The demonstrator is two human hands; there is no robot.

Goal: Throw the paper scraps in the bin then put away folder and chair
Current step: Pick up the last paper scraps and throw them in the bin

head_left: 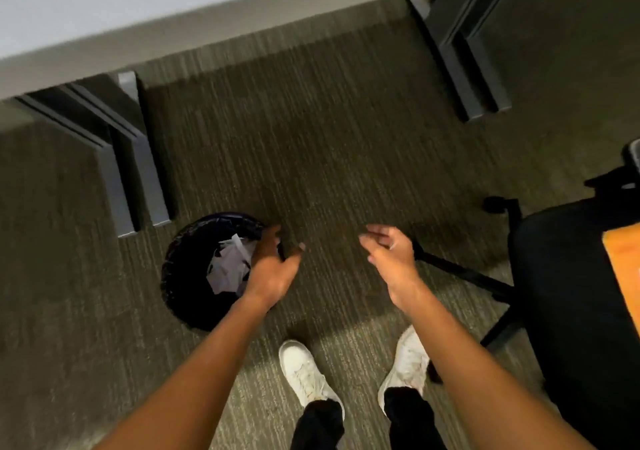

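Scraps point(228, 264) lie in the bin point(180, 269) at nine o'clock; my left hand point(273, 266) and right hand point(391, 255) hang open, empty; folder point(623, 269) and chair point(571, 276) at three o'clock remain.

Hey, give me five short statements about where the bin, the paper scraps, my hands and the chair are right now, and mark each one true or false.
1. Paper scraps lie inside the bin. True.
2. The left hand holds a handful of paper. False: it is open and empty, at the bin's rim.
3. The right hand grips the chair. False: it is open in the air, apart from the chair.
4. The bin stands on the carpet beside a desk leg. True.
5. The chair is on the person's left. False: it is on the right, with an orange item lying on it.
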